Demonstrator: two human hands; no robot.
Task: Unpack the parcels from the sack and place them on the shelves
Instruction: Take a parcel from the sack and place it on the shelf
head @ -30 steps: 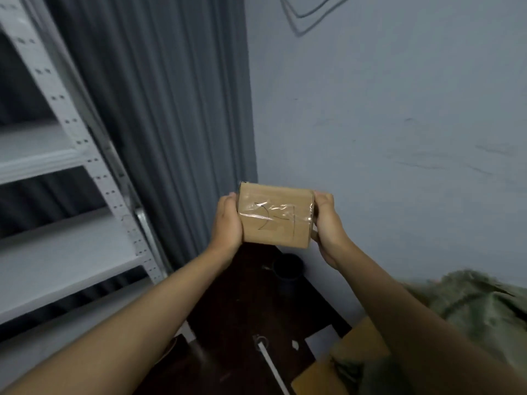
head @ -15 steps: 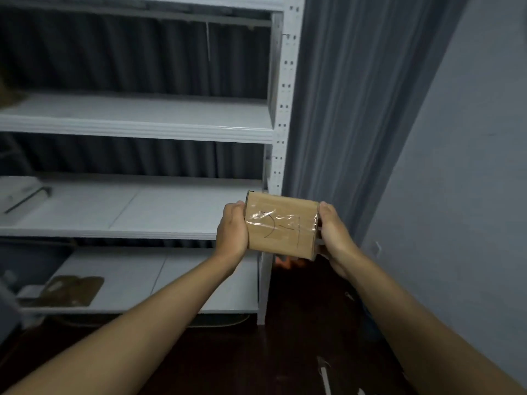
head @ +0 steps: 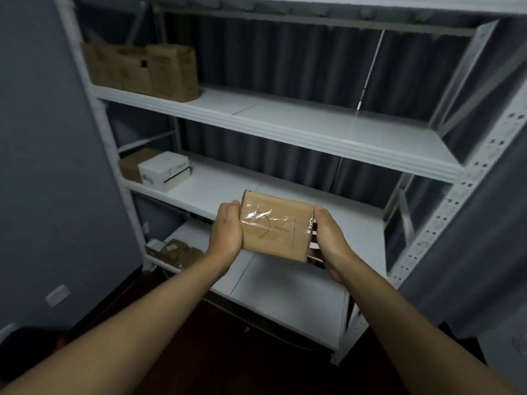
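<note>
A small brown cardboard parcel [head: 276, 226], taped across its top and marked with pen lines, is held in front of me at chest height. My left hand [head: 226, 230] grips its left end and my right hand [head: 328, 236] grips its right end. The white metal shelving unit [head: 313, 132] stands straight ahead, and the parcel hovers in front of its middle shelf [head: 216, 189]. The sack is out of view.
Several brown parcels [head: 148, 71] stand at the left end of the upper shelf. A white box [head: 165, 171] and a brown box [head: 132, 163] sit on the middle shelf's left end. Flat brown parcels [head: 176, 252] lie on the bottom shelf. A grey wall [head: 42, 166] closes the left side; a dark curtain hangs behind.
My view has swung left from the wall corner to face the whole shelving unit. Both hands have kept their hold on the parcel, which stays centred in front of me.
</note>
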